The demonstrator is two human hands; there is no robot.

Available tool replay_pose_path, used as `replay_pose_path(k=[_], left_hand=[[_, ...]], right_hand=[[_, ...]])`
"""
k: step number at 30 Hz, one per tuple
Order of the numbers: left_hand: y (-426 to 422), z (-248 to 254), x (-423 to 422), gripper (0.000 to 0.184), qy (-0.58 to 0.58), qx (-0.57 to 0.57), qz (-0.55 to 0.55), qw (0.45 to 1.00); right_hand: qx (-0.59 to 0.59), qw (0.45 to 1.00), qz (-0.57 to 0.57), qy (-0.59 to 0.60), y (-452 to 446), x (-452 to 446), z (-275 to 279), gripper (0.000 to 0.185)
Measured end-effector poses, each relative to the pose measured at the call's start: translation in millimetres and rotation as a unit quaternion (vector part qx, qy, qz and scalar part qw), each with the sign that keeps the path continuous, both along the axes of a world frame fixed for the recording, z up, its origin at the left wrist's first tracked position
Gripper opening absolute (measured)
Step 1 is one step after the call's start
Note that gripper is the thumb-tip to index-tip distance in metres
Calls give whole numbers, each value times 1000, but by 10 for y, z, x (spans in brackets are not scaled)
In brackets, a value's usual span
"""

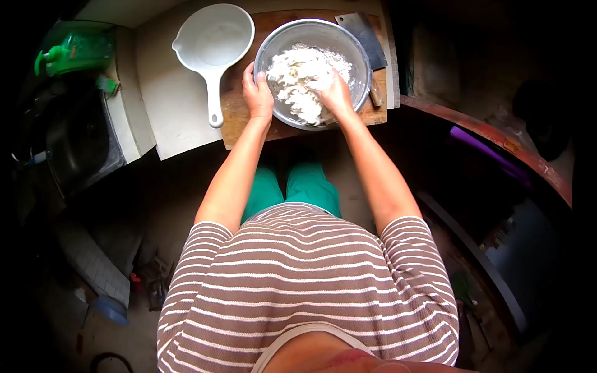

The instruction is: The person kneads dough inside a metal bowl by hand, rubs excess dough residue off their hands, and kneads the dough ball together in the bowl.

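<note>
Facing a pale counter point(155, 93), a person in a striped shirt looks down on a wooden board point(236, 129), which probably serves as a firm base and spares the surface beneath. A wide grey bowl point(333, 38) sits on it, close to the body, within easy reach of both arms. To the bowl's left is a long-handled white dipper point(214, 37), its handle pointing towards the person, handy for picking up. To the right, a cleaver point(364, 40) lies flat on the board, seemingly put aside. The left hand point(256, 99) grasps the bowl's near-left side, thumb at the rim, likely to steady it. The right hand point(336, 93) is inside, fingers in a lumpy white mixture point(298, 68), which looks like wet flour.

Hard to make out: the room's edges fall into darkness, and a dark sink point(81, 140) at left shows little inside. The bowl covers much of the board. Whether the dipper holds anything is unclear. The left fingers are partly hidden around the bowl's outer wall. The right fingertips are lost in the mixture, so whether they pinch a lump or are spread cannot be told.
</note>
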State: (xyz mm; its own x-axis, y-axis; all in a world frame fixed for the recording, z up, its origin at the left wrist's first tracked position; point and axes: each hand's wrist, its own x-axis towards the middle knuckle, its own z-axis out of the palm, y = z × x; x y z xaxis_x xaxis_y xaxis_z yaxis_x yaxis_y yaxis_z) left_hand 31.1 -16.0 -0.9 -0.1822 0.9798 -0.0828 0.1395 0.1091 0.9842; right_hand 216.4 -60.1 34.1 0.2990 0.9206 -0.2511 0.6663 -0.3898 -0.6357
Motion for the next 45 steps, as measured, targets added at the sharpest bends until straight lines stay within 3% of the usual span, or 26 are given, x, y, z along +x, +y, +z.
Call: replay_pose_path(k=[2,4,6,8,11,12,14,19,24,30,31,32,33,35,38,39,40,43,45], left_hand=[[18,-43,-23,33,-5,-23,-31,999],[-2,-60,-67,34,8,-30,-46,998],[-12,-18,-78,36,29,1,-53,998],[-105,120,-153,39,35,-43,-69,996],[-264,248,-237,47,32,12,-97,995],[-306,321,-251,47,32,11,-99,995],[-360,535,-314,49,161,118,-169,965],[-459,613,-311,47,181,109,-223,952],[-416,600,-295,51,189,107,-214,952],[-455,319,-226,54,134,-12,-87,987],[-432,351,-226,49,-29,-165,-112,979],[-419,384,-222,45,-192,-310,-132,922],[-444,373,-189,39,-215,-297,-127,922],[-436,347,-153,39,-205,-307,-129,920],[-415,367,-87,37,-183,-309,-112,927],[-408,373,-84,37,-174,-319,-110,925],[-405,357,-81,37,-164,-329,-108,924],[-398,366,-72,37,-163,-332,-104,923],[-393,389,-84,38,-160,-336,-103,923]], right_hand=[[-110,992,35,-45,-69,-88,203,69],[-126,991,26,-26,-48,-173,273,72],[-140,972,32,-187,-61,-258,582,76],[-90,983,33,-154,49,-275,391,78],[-89,968,127,-195,197,-488,281,73],[-90,969,125,-195,203,-495,202,73],[-48,965,124,-225,227,-509,45,73],[9,959,85,-270,437,-490,-231,58],[12,961,101,-256,685,-339,-302,57],[63,962,90,-248,944,-164,-314,61],[71,965,99,-234,932,-117,-291,63],[78,966,109,-219,920,-69,-270,64],[70,971,147,-176,847,-22,-137,65],[114,968,197,-107,683,79,128,68],[104,969,214,-70,457,79,614,51],[114,948,261,-141,395,145,367,38],[127,951,235,-154,286,44,481,28],[101,949,242,-176,287,-115,493,23],[-12,941,241,-239,309,-219,539,35]])
